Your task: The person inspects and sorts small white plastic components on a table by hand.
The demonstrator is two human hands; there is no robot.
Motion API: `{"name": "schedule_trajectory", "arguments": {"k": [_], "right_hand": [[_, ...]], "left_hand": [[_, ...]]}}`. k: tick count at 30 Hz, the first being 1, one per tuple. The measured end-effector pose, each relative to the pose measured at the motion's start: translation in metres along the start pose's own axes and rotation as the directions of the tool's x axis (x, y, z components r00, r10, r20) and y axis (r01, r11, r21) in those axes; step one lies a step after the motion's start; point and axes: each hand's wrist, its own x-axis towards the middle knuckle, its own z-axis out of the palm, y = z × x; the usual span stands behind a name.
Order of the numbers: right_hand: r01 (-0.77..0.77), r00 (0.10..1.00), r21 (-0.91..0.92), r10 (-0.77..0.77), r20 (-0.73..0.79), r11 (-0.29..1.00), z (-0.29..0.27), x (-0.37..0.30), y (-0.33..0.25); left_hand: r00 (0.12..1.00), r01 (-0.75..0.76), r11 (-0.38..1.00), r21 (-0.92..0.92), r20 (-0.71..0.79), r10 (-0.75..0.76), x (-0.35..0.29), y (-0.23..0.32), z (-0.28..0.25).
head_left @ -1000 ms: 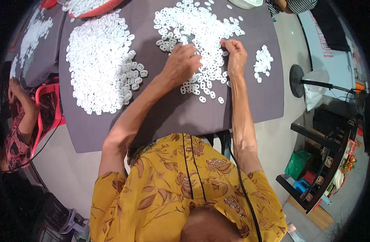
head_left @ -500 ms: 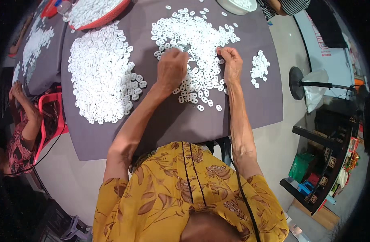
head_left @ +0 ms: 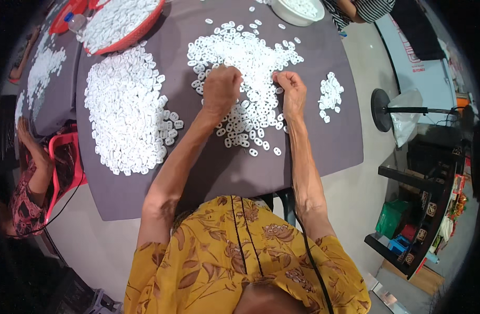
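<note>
A loose heap of small white oval pieces (head_left: 253, 107), many with two holes, spreads over the middle of the grey-covered table (head_left: 240, 172). On the heap's left side my left hand (head_left: 221, 91) is closed, its knuckles up and its fingertips mostly hidden. At the heap's right edge my right hand (head_left: 292, 93) is closed with thumb and forefinger together. Whatever either hand holds is too small or too hidden to make out. Left of my hands lies a bigger, denser pile of white pieces (head_left: 124, 112). A small cluster of white pieces (head_left: 330, 94) sits to the right.
A red basket (head_left: 155, 23) full of white pieces stands at the far left, beside a clear bottle (head_left: 76, 22). A white bowl (head_left: 297, 20) is at the far edge, near another person's striped sleeve (head_left: 373, 9). Another person (head_left: 33, 178) sits at left. A black stand (head_left: 381, 110) is at right.
The whole view has shifted, so the table and piles appear lower and slightly left. Both hands stay closed at the middle heap, with only slight movement.
</note>
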Motion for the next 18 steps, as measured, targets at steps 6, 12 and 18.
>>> {"name": "schedule_trajectory", "arguments": {"k": [6, 12, 18], "right_hand": [[0.083, 0.996, -0.122, -0.078, 0.04, 0.989, -0.001, -0.017, -0.026], [0.098, 0.973, 0.044, -0.105, 0.207, 0.994, 0.017, -0.049, -0.081], [0.151, 0.967, -0.003, -0.147, 0.207, 0.989, 0.011, -0.06, -0.089]], "left_hand": [[0.879, 0.438, 0.399, -0.805, 0.292, -0.376, -0.003, 0.042, -0.03], [0.832, 0.453, 0.043, -0.89, 0.405, -0.379, -0.018, 0.076, -0.025], [0.827, 0.438, -0.03, -0.898, 0.416, -0.377, -0.022, 0.096, -0.026]]}}
